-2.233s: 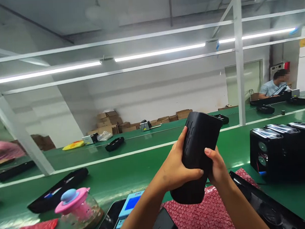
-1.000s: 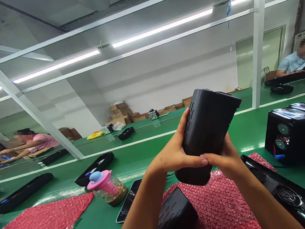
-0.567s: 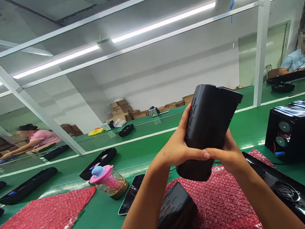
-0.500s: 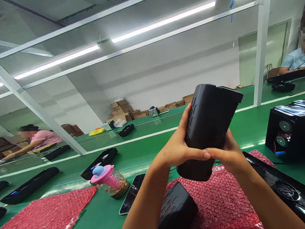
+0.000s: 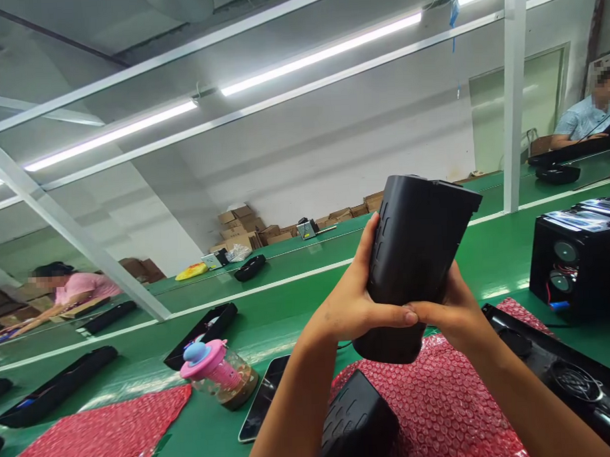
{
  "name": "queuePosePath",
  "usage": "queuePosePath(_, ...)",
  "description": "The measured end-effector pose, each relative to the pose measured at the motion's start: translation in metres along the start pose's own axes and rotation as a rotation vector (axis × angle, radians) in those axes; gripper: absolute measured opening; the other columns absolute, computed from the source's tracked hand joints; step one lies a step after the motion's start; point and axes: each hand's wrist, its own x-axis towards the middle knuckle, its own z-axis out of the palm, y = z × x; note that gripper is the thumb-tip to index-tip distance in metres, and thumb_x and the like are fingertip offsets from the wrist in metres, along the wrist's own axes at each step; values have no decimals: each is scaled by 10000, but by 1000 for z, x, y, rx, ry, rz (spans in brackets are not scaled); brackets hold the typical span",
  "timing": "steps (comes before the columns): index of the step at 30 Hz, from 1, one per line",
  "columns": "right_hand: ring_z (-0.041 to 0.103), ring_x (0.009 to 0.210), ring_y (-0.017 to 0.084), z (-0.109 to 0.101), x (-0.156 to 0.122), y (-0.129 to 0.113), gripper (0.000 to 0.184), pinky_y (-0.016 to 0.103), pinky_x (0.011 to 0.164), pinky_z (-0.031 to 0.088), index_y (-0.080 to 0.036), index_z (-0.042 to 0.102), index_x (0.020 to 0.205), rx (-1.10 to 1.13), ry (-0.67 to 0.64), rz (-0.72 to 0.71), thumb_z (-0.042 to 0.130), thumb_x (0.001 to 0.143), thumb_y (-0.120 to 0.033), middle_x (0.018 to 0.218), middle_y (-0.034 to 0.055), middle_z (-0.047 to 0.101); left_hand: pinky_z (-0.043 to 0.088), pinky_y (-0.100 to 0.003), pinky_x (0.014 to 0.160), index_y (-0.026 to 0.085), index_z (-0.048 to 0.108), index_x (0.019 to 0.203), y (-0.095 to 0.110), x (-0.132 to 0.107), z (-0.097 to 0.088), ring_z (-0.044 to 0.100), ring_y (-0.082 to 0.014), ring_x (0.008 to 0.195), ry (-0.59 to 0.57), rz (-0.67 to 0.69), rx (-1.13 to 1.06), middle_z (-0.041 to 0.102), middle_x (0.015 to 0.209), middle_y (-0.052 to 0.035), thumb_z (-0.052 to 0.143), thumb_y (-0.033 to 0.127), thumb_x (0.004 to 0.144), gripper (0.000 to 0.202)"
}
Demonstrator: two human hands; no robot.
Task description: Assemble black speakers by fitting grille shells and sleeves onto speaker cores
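Note:
Both my hands are wrapped round a black plastic speaker housing (image 5: pixel 416 251), raised and tilted above the bench. My left hand (image 5: pixel 360 300) grips its left side, fingers behind the slotted edge. My right hand (image 5: pixel 448 303) holds the lower right side, and the two thumb tips meet across the front. Below lies another black slotted housing (image 5: pixel 359 420), partly covered by my left forearm. It rests by a sheet of red bubble wrap (image 5: pixel 441 390). To the right is a long glossy black speaker panel (image 5: pixel 555 373) with round openings.
A pink-lidded drink cup (image 5: pixel 220 371) and a phone (image 5: pixel 263 396) sit left of my arms. Black speaker boxes (image 5: pixel 576 259) with wires stand at right. Red bubble wrap (image 5: pixel 102 429) lies at left on the green bench (image 5: pixel 307 302). Co-workers sit at far left (image 5: pixel 81 283) and right (image 5: pixel 581 115).
The view has shifted slightly. The housing stays in both my hands, its top a little lower in the picture. The co-worker at left has moved slightly.

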Motion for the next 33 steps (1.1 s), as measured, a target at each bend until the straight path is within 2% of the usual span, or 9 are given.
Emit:
queuePosePath(9,612,1039,247,3,-1,-5,763,451,908,543,-321,403,1180,25,-15,14,814,561,-144,1091,-14,634,435,-423,1008,406,19,1461,2,1,2,468,-312,1235,-2,20,-20,383,1434,-24,830,204,580,1214)
queuePosePath(16,617,1031,260,1,-1,-4,786,463,882,558,-311,391,1200,-11,-33,-24,828,558,-187,1116,7,626,434,-487,997,407,7,1457,-1,1,2,493,-318,1203,-13,46,25,387,1416,-54,836,232,574,1224)
queuePosePath(19,616,1029,263,-1,0,-3,745,475,891,550,-313,407,1170,-14,-34,-19,825,567,-185,1107,3,625,423,-480,1014,418,16,1454,-2,1,2,483,-306,1215,-8,54,43,386,1416,-43,834,244,584,1206)
queuePosePath(33,636,990,211,-1,-2,-2,693,395,861,580,-300,443,1145,18,-49,-70,801,584,-106,1085,-14,642,431,-473,1018,436,23,1449,-2,-1,2,464,-307,1239,4,36,47,365,1431,-21,831,238,585,1200)
